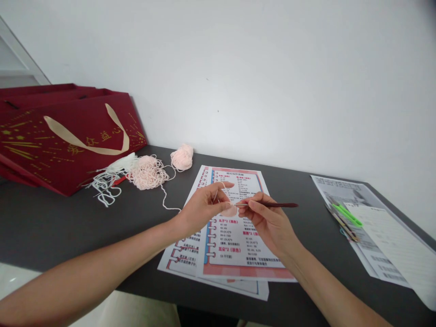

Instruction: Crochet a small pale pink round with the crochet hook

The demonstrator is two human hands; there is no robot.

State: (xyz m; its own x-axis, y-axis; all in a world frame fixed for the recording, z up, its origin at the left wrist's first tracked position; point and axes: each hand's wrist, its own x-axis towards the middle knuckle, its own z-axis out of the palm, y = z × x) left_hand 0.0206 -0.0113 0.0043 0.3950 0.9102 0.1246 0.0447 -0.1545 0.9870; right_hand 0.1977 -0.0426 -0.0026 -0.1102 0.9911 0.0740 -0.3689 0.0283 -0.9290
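Note:
My left hand (207,203) pinches a small pale pink crochet piece (230,210), with a strand of yarn running over its raised index finger. In my right hand (267,219), closed like a pen grip, is a crochet hook (281,205) with a dark red-brown handle. The hook's metal tip meets the crochet piece; the exact stitch is too small to make out. From the left hand the yarn trails to a loose pale pink heap (148,172) on the table. Printed pattern sheets (231,268) lie beneath both hands.
Dark red gift bags (68,141) stand at the back left on the dark table (136,240). Near them lie white yarn (107,181) and a pink yarn ball (182,157). To the right are papers (381,231) with a green cutter (347,214) and slim tools. A white wall rises behind.

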